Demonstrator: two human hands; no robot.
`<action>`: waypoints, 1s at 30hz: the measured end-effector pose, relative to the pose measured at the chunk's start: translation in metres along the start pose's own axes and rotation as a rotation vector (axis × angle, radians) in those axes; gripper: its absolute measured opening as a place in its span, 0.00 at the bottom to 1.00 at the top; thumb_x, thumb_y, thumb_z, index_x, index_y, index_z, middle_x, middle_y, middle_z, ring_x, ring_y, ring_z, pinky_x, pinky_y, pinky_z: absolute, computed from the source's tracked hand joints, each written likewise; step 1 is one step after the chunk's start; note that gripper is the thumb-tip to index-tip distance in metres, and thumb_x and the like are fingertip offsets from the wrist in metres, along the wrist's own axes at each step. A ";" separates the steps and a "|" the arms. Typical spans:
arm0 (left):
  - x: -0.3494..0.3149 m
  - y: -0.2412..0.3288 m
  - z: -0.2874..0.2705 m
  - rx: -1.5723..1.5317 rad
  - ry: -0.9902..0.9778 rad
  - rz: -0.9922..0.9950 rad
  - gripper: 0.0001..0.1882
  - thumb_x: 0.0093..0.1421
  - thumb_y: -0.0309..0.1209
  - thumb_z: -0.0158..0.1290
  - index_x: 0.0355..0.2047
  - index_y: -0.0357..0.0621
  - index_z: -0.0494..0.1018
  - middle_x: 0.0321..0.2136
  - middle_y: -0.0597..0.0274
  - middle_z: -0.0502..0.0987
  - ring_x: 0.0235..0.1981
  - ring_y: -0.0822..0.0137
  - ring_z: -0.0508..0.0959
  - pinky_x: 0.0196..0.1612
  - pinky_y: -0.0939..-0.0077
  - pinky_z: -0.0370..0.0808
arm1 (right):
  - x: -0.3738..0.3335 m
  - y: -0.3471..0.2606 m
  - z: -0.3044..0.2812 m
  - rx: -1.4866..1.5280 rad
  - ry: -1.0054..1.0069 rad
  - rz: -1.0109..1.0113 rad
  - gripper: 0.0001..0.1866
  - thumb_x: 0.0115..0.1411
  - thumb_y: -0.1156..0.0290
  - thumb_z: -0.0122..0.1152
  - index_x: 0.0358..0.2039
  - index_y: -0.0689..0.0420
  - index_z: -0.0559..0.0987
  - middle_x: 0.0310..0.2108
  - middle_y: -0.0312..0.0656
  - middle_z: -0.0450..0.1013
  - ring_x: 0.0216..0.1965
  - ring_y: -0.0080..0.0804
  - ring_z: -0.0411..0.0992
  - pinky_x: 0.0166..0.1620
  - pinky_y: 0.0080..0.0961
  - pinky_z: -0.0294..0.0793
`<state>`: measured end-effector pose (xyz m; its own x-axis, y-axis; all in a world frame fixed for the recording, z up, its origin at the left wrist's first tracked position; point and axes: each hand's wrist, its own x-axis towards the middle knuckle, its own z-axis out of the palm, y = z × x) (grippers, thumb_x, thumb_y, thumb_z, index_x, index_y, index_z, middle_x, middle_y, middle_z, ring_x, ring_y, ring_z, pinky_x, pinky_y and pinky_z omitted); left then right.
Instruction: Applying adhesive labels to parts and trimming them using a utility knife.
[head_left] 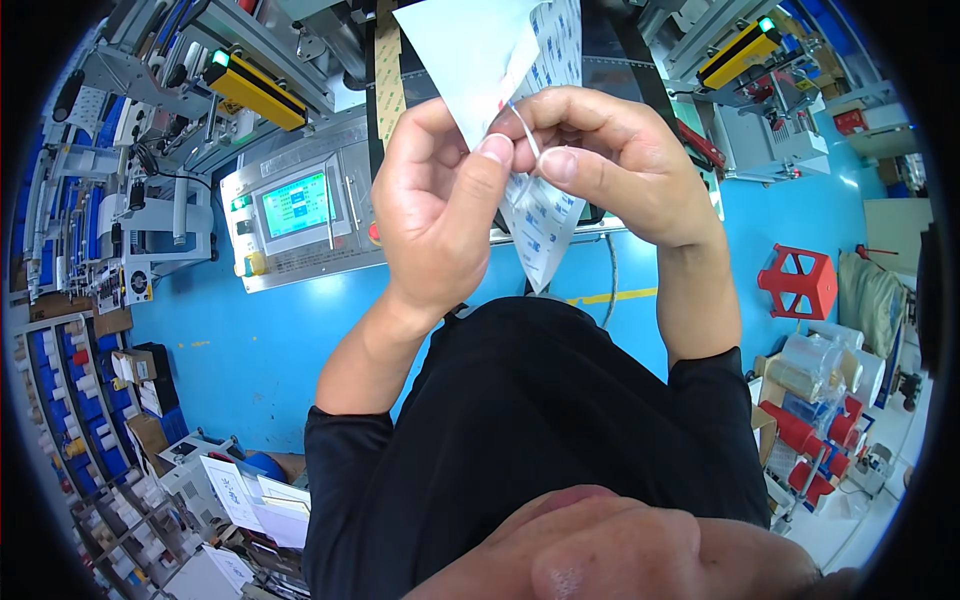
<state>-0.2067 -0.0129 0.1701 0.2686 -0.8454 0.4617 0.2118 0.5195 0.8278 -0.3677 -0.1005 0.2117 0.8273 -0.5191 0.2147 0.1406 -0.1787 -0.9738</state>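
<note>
Both my hands are raised in front of me over the machine bed, close together. A white sheet (465, 50) hangs between them, its other face a paper liner (545, 240) with repeated blue print. My left hand (435, 210) is closed on the sheet's edge, thumb pressed against the bent fingers. A thin white strip (529, 128) curves up between the hands. My right hand (625, 150) pinches this strip between thumb and forefinger, its other fingers curled behind. Part of the sheet is hidden by my fingers.
A control panel with a lit touchscreen (298, 207) stands at the left. Two yellow bars (258, 90) with green lights flank the bed. A red stool (797, 282) is on the blue floor at right, near wrapped rolls (815, 365). Parts shelves (75, 400) line the far left.
</note>
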 end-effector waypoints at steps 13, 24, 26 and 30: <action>0.006 -0.002 -0.028 -0.115 0.306 -0.183 0.10 0.68 0.26 0.51 0.46 0.33 0.71 0.37 0.61 0.79 0.36 0.79 0.77 0.43 0.82 0.74 | -0.024 0.027 -0.039 -0.372 0.773 -0.224 0.20 0.64 0.70 0.62 0.55 0.65 0.74 0.45 0.40 0.75 0.47 0.24 0.72 0.51 0.20 0.71; 0.017 -0.014 -0.069 -0.250 0.223 -0.372 0.17 0.73 0.33 0.40 0.51 0.31 0.69 0.43 0.50 0.80 0.41 0.68 0.83 0.45 0.75 0.80 | -0.043 0.039 -0.041 0.190 0.344 -0.010 0.10 0.67 0.66 0.58 0.39 0.60 0.76 0.35 0.39 0.79 0.35 0.20 0.77 0.40 0.19 0.76; 0.021 -0.011 -0.068 -0.331 0.228 -0.389 0.20 0.74 0.37 0.38 0.52 0.31 0.68 0.44 0.49 0.80 0.42 0.67 0.83 0.46 0.73 0.80 | -0.045 0.038 -0.038 0.196 0.349 -0.024 0.10 0.67 0.66 0.58 0.39 0.60 0.76 0.35 0.39 0.79 0.35 0.19 0.77 0.40 0.19 0.76; 0.021 -0.011 -0.081 -0.485 0.081 -0.324 0.30 0.75 0.48 0.30 0.57 0.31 0.66 0.49 0.46 0.78 0.50 0.60 0.80 0.53 0.66 0.76 | -0.045 0.035 -0.034 0.135 0.373 -0.028 0.11 0.67 0.65 0.58 0.40 0.61 0.77 0.35 0.39 0.79 0.34 0.19 0.76 0.41 0.18 0.75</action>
<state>-0.1269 -0.0262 0.1448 0.1853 -0.9682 0.1681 0.6954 0.2500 0.6737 -0.4187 -0.1121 0.1705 0.5712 -0.7880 0.2297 0.2508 -0.0989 -0.9630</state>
